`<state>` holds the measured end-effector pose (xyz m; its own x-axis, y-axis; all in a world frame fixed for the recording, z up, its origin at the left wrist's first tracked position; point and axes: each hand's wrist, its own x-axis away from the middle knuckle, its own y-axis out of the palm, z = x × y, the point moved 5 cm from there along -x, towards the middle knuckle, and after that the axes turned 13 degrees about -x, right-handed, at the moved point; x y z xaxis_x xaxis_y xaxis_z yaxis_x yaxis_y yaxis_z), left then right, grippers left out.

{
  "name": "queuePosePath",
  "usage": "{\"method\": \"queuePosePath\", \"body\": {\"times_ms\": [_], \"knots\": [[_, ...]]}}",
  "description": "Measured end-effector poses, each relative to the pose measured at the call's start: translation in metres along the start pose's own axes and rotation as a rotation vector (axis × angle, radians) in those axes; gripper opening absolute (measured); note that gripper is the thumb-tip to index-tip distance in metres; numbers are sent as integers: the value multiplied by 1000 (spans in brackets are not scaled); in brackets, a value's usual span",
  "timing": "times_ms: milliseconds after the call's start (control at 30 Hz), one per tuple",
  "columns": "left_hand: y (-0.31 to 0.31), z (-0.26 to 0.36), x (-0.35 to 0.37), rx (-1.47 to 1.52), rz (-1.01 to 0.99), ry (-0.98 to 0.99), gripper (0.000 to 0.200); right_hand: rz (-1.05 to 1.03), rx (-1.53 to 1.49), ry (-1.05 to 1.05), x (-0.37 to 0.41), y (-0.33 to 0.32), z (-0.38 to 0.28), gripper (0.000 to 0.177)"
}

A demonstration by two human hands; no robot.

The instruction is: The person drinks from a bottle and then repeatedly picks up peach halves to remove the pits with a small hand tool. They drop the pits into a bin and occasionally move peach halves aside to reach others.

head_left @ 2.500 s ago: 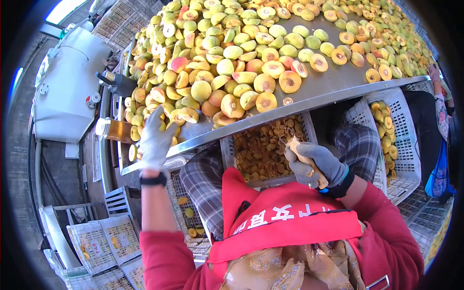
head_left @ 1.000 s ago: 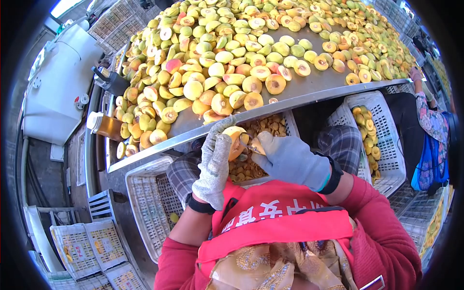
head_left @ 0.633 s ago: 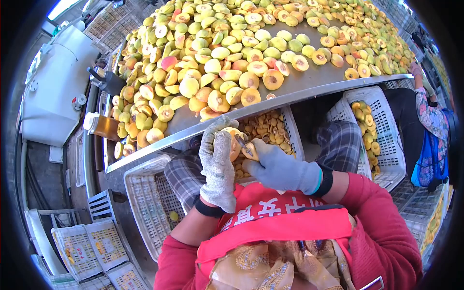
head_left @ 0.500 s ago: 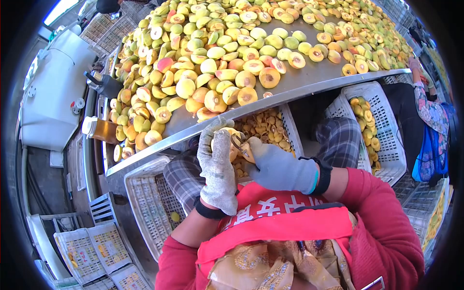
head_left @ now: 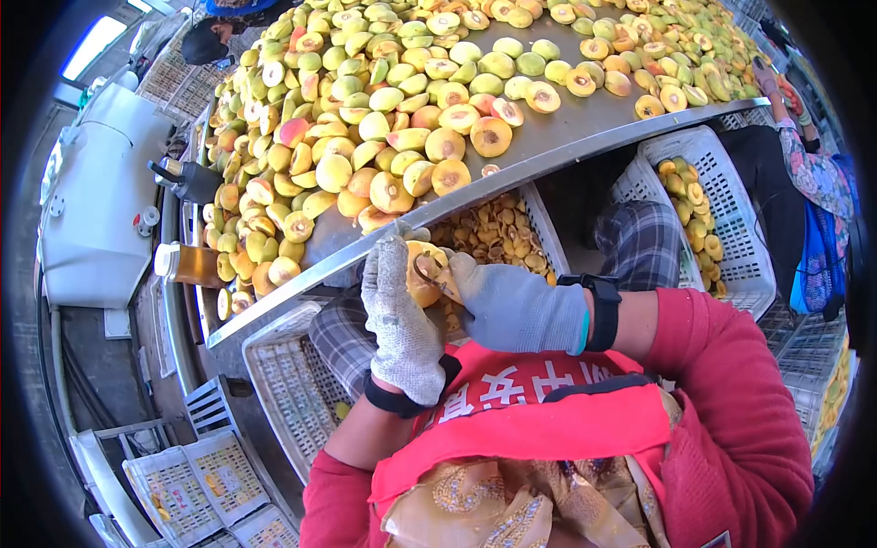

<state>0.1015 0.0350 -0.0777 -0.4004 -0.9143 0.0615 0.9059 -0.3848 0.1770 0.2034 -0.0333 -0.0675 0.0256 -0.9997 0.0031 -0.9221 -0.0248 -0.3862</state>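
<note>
My left hand, in a whitish work glove, is wrapped round a halved yellow-orange fruit just below the metal edge of the table. Against that fruit, my right hand, in a grey-blue glove, holds a small tool with a curved metal loop. Its fingers are closed round the handle, which is mostly hidden. Beneath both hands, a crate contains many cut fruit pieces.
Halved fruits cover much of the metal table. White crates stand on both sides of my legs. A jar and a dark flask are at left. A co-worker sits at right; another person's head shows at upper left.
The view has shifted slightly. My left hand has turned a little, showing more of the fruit and the curved loop against it. The other person's head at upper left is more visible.
</note>
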Motion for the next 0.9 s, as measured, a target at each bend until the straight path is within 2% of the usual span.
{"method": "queuePosePath", "body": {"times_ms": [33, 100, 200, 233, 333, 433, 533, 567, 633, 667, 733, 800, 833, 900], "knots": [[0, 1, -2, -189, -38, 159, 57, 18, -64, -28, 0, 0, 0, 33], [2, 1, -7, -38, 22, 103, 25, -2, -134, 19, -1, 6, 7, 33], [4, 3, -8, -39, -40, 331, 23, 3, -134, 14, 1, 3, 6, 34], [1, 4, -10, -145, -30, 337, 22, 12, -117, 2, 2, 1, 5, 34], [3, 5, -11, -104, 9, 123, 27, 29, -159, -9, -1, -3, 1, 32], [2, 24, -5, -592, 21, 701, 33, -260, -657, 392, 2, -5, -23, 31], [6, 37, -2, -620, -130, 952, 38, -247, -695, 401, 5, -8, -32, 32], [9, 40, -1, -605, -126, 983, 36, -145, -548, 216, 0, -8, -25, 32], [10, 45, -7, -623, -106, 828, 33, 62, -249, -144, -4, 0, -10, 33], [11, 47, -8, -630, -95, 744, 31, 22, -187, -100, -3, 2, -3, 34], [11, 41, -17, -420, -184, 293, 27, -60, -56, -16, -4, -7, -9, 37], [11, 28, -20, -200, -261, -157, 25, -117, -33, 102, -5, -8, -7, 32], [10, 25, -24, -216, -278, -147, 28, -147, -24, 161, -6, -7, -6, 31], [6, 20, -31, -265, -311, -134, 29, -251, -313, 377, -6, 0, -5, 29]]}}
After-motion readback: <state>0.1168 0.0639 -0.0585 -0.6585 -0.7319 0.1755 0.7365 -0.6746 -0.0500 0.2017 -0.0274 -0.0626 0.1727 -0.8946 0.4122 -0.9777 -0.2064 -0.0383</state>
